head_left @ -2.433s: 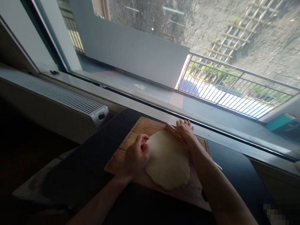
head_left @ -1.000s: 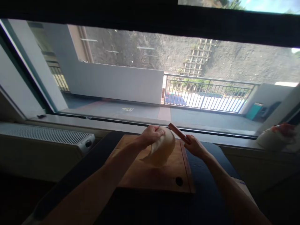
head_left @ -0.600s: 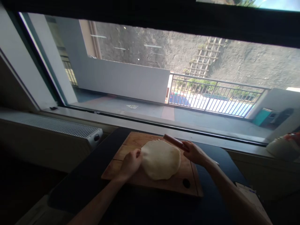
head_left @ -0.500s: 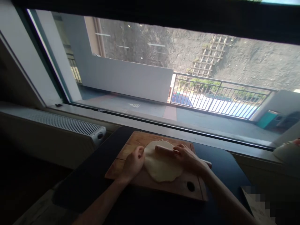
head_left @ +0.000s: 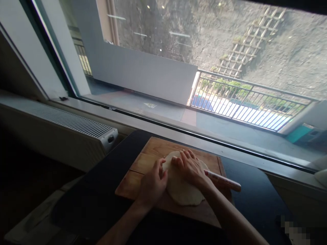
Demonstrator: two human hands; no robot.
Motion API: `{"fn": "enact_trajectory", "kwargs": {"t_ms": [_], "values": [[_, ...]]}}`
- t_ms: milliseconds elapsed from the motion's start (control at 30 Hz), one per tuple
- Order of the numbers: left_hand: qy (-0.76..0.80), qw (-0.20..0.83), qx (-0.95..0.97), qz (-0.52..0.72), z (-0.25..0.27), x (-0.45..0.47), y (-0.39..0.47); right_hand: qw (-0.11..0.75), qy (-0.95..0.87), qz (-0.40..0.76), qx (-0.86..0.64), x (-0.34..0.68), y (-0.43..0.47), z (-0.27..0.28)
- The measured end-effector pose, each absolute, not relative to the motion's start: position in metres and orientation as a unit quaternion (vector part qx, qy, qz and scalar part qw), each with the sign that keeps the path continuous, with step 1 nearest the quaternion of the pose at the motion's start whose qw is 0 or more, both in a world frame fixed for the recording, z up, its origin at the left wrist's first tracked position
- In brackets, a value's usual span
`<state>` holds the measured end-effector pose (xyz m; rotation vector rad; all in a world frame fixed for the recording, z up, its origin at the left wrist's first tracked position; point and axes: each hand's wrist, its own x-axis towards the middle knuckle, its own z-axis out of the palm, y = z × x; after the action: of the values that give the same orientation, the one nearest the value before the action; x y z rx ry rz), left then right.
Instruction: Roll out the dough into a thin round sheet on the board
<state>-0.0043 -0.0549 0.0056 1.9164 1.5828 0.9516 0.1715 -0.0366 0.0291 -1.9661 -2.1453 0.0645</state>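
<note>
A round, flat sheet of dough lies on a wooden cutting board. My right hand lies over a rolling pin, its fingers stretched forward across the dough. The pin's right end sticks out past my wrist, beyond the board's right side; most of its left part is hidden beneath the hand. At the dough's left edge is my left hand, fingers curled and thumb bent toward the rim, closed at that edge. How much dough sits between those fingertips is hard to see.
The board rests on a dark table with rounded corners. Behind it run a window sill and a large window. To the left stands a white radiator. Pale cloth or furniture shows at the lower left.
My right hand has gone from gripping the pin with bent fingers to lying over it with fingers extended. The pin sticks out further right. My left hand stays at the dough's left edge.
</note>
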Motion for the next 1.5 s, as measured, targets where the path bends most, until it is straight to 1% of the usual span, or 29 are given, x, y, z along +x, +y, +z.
{"fn": "enact_trajectory", "kwargs": {"t_ms": [67,133,300,367,433,567,633,700,833,900,967,1100,1167,1267,1400,1500], "values": [[0.574,0.243,0.696,0.356,0.003,-0.004,-0.054,0.115,-0.762,0.011,-0.637,0.164,-0.059,0.021],[0.572,0.244,0.694,0.362,0.002,-0.003,-0.053,0.11,-0.761,0.005,-0.64,0.166,-0.057,0.02],[0.566,0.249,0.686,0.384,0.002,-0.004,-0.054,0.064,-0.676,0.065,-0.731,0.194,0.026,0.043],[0.56,0.253,0.682,0.396,0.002,-0.004,-0.054,0.059,-0.664,0.076,-0.742,0.195,0.038,0.048],[0.557,0.256,0.677,0.406,0.001,-0.004,-0.055,0.074,-0.687,0.068,-0.719,0.187,0.019,0.044],[0.556,0.262,0.671,0.415,-0.002,-0.004,-0.054,0.1,-0.77,0.032,-0.63,0.163,-0.053,0.026],[0.554,0.265,0.673,0.413,-0.003,-0.004,-0.054,0.1,-0.788,0.022,-0.608,0.161,-0.064,0.024],[0.553,0.266,0.675,0.41,-0.003,-0.005,-0.053,0.093,-0.774,0.02,-0.626,0.168,-0.044,0.027],[0.553,0.268,0.673,0.411,-0.001,-0.005,-0.053,0.066,-0.681,0.043,-0.728,0.188,0.03,0.042],[0.552,0.269,0.671,0.416,-0.001,-0.005,-0.054,0.069,-0.659,0.05,-0.748,0.188,0.042,0.045],[0.552,0.27,0.668,0.42,-0.001,-0.004,-0.054,0.085,-0.681,0.038,-0.726,0.18,0.024,0.04],[0.552,0.27,0.67,0.418,-0.003,-0.005,-0.054,0.106,-0.769,0.017,-0.63,0.159,-0.052,0.023],[0.551,0.272,0.671,0.415,-0.005,-0.005,-0.053,0.108,-0.787,0.012,-0.608,0.156,-0.065,0.02],[0.551,0.272,0.672,0.414,-0.006,-0.005,-0.052,0.1,-0.758,0.007,-0.645,0.169,-0.026,0.025],[0.552,0.269,0.67,0.416,-0.004,-0.005,-0.053,0.061,-0.686,0.067,-0.722,0.191,0.052,0.04],[0.549,0.275,0.667,0.421,-0.003,-0.006,-0.054,0.072,-0.692,0.072,-0.714,0.188,0.044,0.04]]}}
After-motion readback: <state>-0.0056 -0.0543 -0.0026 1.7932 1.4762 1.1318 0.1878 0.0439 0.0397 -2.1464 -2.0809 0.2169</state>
